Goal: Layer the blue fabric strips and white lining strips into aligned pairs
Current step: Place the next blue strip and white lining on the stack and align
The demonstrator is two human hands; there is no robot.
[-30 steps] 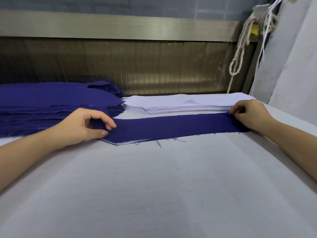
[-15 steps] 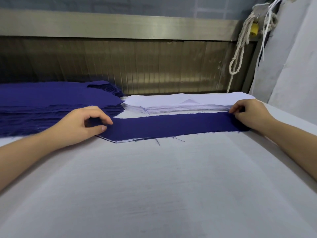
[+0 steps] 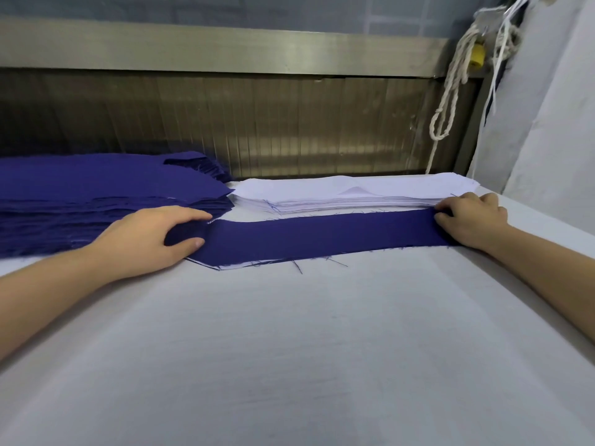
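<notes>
White cloth covers the wide table (image 3: 289, 349), and behind it a dull metal rail (image 3: 225, 49) runs above a ribbed brown panel (image 3: 289, 130), with a pale rope (image 3: 447, 101) hanging in loops at the right corner. One blue strip (image 3: 322, 236) lies flat across the far part of the table, running from left to right, with loose threads trailing off its near edge. A thin sliver of a white lining strip (image 3: 238, 264) peeks out from under its near left corner, so the blue piece sits on top of the white one with their edges nearly matched. The left hand (image 3: 145, 239) arches over the left end of the blue strip, with the forefinger curved along the far edge and the thumb pressed down on the cloth, gripping that end. The right hand (image 3: 470, 217) has its fingers curled and pinches the right end of the same strip at its far corner. Just beyond the strip, a stack of white lining pieces (image 3: 354, 194) lies along the back of the table. To its left, a thicker stack of blue pieces (image 3: 80, 194) touches it at the corner, with the left wrist lying just in front.
</notes>
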